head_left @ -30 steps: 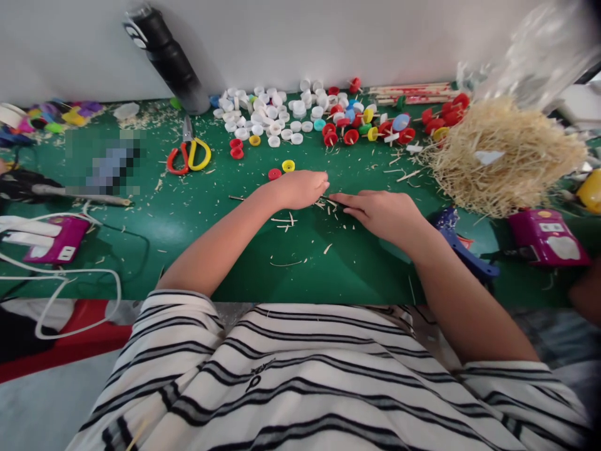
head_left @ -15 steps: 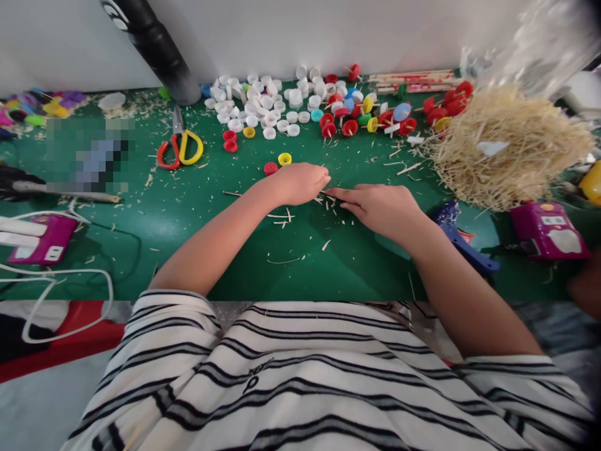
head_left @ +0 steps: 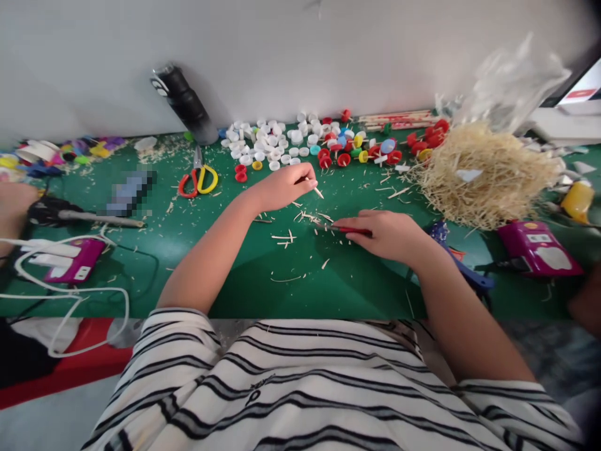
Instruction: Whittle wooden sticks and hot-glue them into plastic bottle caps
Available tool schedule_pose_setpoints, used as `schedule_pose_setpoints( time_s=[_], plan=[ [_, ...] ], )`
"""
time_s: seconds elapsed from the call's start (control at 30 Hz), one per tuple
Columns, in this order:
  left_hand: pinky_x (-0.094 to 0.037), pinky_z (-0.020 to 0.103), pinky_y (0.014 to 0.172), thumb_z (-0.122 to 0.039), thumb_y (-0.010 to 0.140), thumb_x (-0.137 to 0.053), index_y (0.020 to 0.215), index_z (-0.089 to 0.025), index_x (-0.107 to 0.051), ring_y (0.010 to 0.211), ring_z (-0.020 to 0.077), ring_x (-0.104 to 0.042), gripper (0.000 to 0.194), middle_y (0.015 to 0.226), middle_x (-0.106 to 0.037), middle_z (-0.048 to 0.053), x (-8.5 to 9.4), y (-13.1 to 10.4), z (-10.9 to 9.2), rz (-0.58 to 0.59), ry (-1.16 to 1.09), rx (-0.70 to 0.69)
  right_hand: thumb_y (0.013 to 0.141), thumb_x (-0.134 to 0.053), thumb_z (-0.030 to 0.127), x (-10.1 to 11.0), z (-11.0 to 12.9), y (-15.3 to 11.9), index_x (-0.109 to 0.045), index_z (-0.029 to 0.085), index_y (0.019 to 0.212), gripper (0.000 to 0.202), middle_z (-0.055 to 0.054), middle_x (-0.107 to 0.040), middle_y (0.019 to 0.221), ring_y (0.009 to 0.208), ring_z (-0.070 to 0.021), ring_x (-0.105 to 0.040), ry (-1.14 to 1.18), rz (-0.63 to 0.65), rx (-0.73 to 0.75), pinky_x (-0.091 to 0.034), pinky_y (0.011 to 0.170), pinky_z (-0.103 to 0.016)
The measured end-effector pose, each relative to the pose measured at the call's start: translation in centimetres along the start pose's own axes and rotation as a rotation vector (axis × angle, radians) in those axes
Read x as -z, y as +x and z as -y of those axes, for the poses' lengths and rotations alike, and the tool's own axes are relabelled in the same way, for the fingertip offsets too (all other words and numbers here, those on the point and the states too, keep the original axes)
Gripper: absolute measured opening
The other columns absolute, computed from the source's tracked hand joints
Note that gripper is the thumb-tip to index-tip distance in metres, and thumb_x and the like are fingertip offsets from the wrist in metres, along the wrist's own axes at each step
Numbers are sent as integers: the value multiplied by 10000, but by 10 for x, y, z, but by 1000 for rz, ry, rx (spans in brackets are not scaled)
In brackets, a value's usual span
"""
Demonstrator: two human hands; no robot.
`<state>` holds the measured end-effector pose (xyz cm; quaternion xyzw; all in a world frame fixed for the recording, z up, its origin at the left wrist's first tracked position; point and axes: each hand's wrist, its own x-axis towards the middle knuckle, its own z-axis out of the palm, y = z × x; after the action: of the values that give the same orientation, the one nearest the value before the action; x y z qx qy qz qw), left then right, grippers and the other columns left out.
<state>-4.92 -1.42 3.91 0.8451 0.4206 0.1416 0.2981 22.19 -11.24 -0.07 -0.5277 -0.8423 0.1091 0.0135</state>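
My left hand (head_left: 287, 186) is closed, pinching a short pale wooden stick (head_left: 318, 192) whose end points down and right. To its right, my right hand (head_left: 389, 233) is wrapped round a slim knife with a red handle (head_left: 353, 230). The blade points left, low over the green table (head_left: 244, 282). Thin wood shavings (head_left: 310, 217) lie beneath and between both hands, with a few slivers (head_left: 284, 238) nearer the front. The two hands are apart.
Behind the hands are many white bottle caps (head_left: 270, 141) and red caps with sticks (head_left: 344, 159). Scissors (head_left: 198, 178) and a black bottle (head_left: 190, 109) stand left. Right are a straw heap (head_left: 488, 178), a blue glue gun (head_left: 462, 266) and a purple power block (head_left: 539, 247).
My hands have drawn apart, so the stick and the red-handled knife now show. The view has tilted upward. The red and yellow caps beside my left hand are no longer visible.
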Motion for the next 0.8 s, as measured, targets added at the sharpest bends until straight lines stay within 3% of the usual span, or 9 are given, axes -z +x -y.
schedule_pose_setpoints(
  time_s=[0.13, 0.27, 0.43, 0.57, 0.8],
  plan=[
    [-445, 303, 689, -380, 991, -531, 968, -231, -589, 723, 134, -478, 161, 859, -563, 32, 12, -11, -9, -123, -98, -73, 1035, -573, 388, -4, 6, 1, -728, 449, 1412, 412, -19, -772, 1207, 998, -213, -736, 18, 39, 115, -496, 723, -286],
    [-475, 311, 692, -437, 957, -587, 1011, -253, -666, 735, 140, -524, 208, 868, -606, 35, 15, -19, -18, -154, -152, -98, 992, -656, 341, -4, 7, 0, -778, 390, 1351, 382, -41, -785, 1186, 1092, -243, -733, 108, 35, 219, -568, 883, -350],
    [-471, 325, 661, -464, 919, -659, 1000, -264, -727, 688, 139, -514, 226, 770, -583, 23, 12, -25, -27, -123, -213, -126, 1027, -644, 478, -4, 8, -1, -735, 307, 1422, 441, -107, -727, 1243, 1044, -230, -722, 364, -251, 223, -588, 948, -399],
    [-459, 306, 636, -425, 887, -728, 937, -259, -742, 668, 120, -513, 174, 759, -605, 14, 5, -24, -31, -98, -267, -183, 1016, -650, 534, -4, 15, -2, -756, 272, 1344, 434, -71, -716, 1046, 876, -198, -686, 590, -510, 206, -599, 857, -384],
    [-448, 272, 599, -387, 873, -763, 934, -235, -773, 643, 101, -547, 164, 784, -689, 21, -6, -23, -34, -33, -294, -196, 1018, -611, 415, -3, 31, -3, -790, 257, 1014, 239, -49, -724, 937, 822, -197, -665, 657, -676, 94, -556, 777, -372]
  ],
)
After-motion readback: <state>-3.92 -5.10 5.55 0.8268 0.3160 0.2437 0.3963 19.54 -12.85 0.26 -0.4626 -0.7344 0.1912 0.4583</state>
